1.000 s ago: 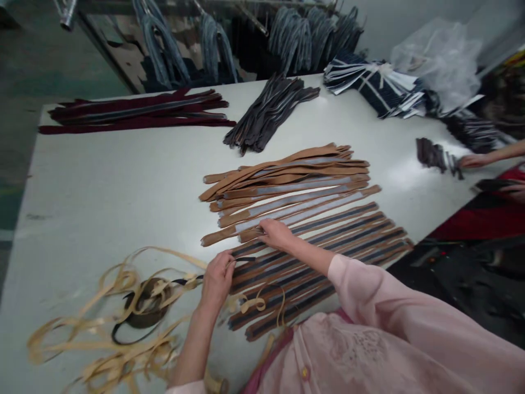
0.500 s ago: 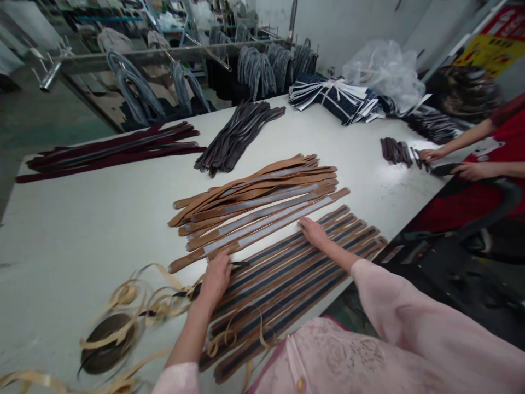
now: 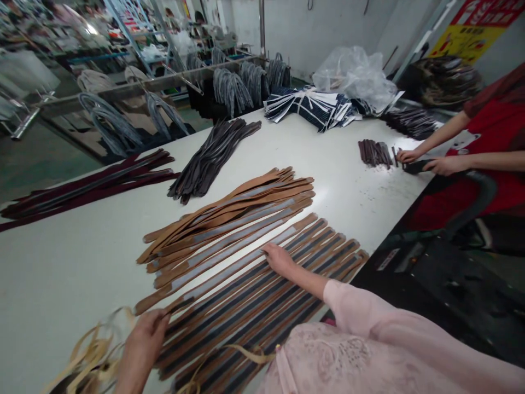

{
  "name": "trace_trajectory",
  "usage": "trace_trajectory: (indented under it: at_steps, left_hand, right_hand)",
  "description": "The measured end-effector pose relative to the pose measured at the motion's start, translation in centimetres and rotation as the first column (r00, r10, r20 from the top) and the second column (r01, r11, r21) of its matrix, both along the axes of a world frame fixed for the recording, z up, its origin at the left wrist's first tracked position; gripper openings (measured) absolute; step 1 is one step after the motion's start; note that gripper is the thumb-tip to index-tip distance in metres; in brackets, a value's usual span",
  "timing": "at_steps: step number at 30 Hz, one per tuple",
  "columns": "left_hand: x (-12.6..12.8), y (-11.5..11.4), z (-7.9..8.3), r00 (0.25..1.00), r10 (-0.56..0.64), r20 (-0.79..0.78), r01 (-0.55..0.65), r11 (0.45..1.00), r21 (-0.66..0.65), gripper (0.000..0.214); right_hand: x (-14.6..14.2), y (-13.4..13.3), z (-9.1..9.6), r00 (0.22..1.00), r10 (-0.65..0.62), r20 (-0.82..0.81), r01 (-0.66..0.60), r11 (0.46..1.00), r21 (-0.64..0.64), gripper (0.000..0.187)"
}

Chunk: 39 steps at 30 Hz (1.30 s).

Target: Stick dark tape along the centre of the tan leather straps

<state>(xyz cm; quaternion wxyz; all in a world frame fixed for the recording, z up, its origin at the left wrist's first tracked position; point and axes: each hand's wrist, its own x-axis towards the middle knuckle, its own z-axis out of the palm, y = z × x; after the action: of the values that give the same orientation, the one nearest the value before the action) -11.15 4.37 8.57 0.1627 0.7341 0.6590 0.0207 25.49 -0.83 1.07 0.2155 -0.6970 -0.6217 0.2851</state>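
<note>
Apparently to keep the dark tape (image 3: 183, 303) straight, the left hand (image 3: 141, 346) pinches it near one end of a grey-backed brown strip (image 3: 226, 273) on the table (image 3: 77, 268), while the right hand (image 3: 279, 260), fingers nearly together, grip impossible to tell, sits over that strip farther along.

Pale pink top (image 3: 314, 345), loose matching sleeve (image 3: 361, 306), bare forearm (image 3: 309, 280), textured chest patch (image 3: 348, 351), plain placket (image 3: 285, 372)

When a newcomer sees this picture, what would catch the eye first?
Probably the brown strips with dark bands, lying in near-parallel rows beneath the person's right hand. Just beyond them is a loose heap of tan strips. At the right edge, a bright red garment stands out.
</note>
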Motion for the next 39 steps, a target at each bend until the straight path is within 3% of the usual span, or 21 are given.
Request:
trace_trajectory:
  at_steps: [2, 4, 7, 9, 13, 17, 22, 24, 27, 31, 35, 39]
  left_hand:
    - [3.9, -0.9, 2.6, 0.974, 0.071, 0.215, -0.069, 0.998, -0.017, 0.025]
    - [8.6, -1.9, 4.5, 0.895, 0.119, 0.431, -0.08, 0.991, -0.107, 0.029]
    - [14.7, -3.1, 5.6, 0.787, 0.143, 0.6, -0.024, 0.979, -0.203, 0.027]
    - [17.1, -3.6, 5.5, 0.742, 0.164, 0.65, -0.022, 0.975, -0.221, 0.026]
    - [19.1, -4.1, 4.9, 0.711, 0.183, 0.679, -0.033, 0.973, -0.227, 0.025]
    - [19.9, -4.6, 4.6, 0.74, 0.102, 0.665, 0.031, 0.982, -0.185, 0.024]
    - [20.2, -4.7, 3.9, 0.786, -0.107, 0.609, 0.165, 0.985, -0.04, 0.02]
    - [19.7, -4.3, 3.1, 0.805, -0.158, 0.572, 0.185, 0.983, 0.011, 0.019]
    - [18.0, -3.4, 1.3, 0.828, -0.144, 0.541, 0.164, 0.986, 0.012, 0.02]
    - [15.4, -2.4, -0.9, 0.848, -0.167, 0.503, 0.223, 0.973, -0.053, 0.024]
    - [13.5, -1.5, -2.6, 0.875, -0.161, 0.456, 0.242, 0.962, -0.125, 0.031]
    - [11.4, 0.3, -4.5, 0.897, -0.114, 0.427, 0.195, 0.969, -0.151, 0.035]
  right_hand:
    - [0.1, -0.2, 0.9, 0.974, -0.081, -0.211, 0.095, 0.994, 0.056, 0.024]
    - [0.4, -0.8, 2.2, 0.891, -0.132, -0.433, 0.171, 0.984, 0.053, 0.018]
    - [0.7, -2.1, 4.9, 0.727, -0.209, -0.654, 0.279, 0.96, 0.004, 0.019]
    - [0.8, -3.1, 6.8, 0.639, -0.242, -0.73, 0.33, 0.944, -0.024, 0.023]
    - [0.5, -4.4, 9.5, 0.555, -0.275, -0.785, 0.368, 0.927, -0.064, 0.031]
    - [0.0, -4.0, 10.2, 0.583, -0.296, -0.757, 0.398, 0.916, -0.052, 0.027]
    - [0.3, -3.5, 10.3, 0.631, -0.313, -0.71, 0.432, 0.902, -0.014, 0.013]
    - [1.3, -3.6, 10.1, 0.654, -0.348, -0.672, 0.462, 0.887, -0.009, 0.013]
    - [4.4, -3.9, 8.8, 0.683, -0.428, -0.591, 0.529, 0.848, -0.002, 0.015]
    - [10.9, -4.3, 5.0, 0.694, -0.557, -0.456, 0.628, 0.778, 0.006, 0.019]
    - [17.4, -3.9, 0.6, 0.64, -0.679, -0.359, 0.711, 0.701, -0.059, 0.021]
    - [21.1, -2.0, -2.0, 0.631, -0.738, -0.239, 0.745, 0.663, -0.078, 0.02]
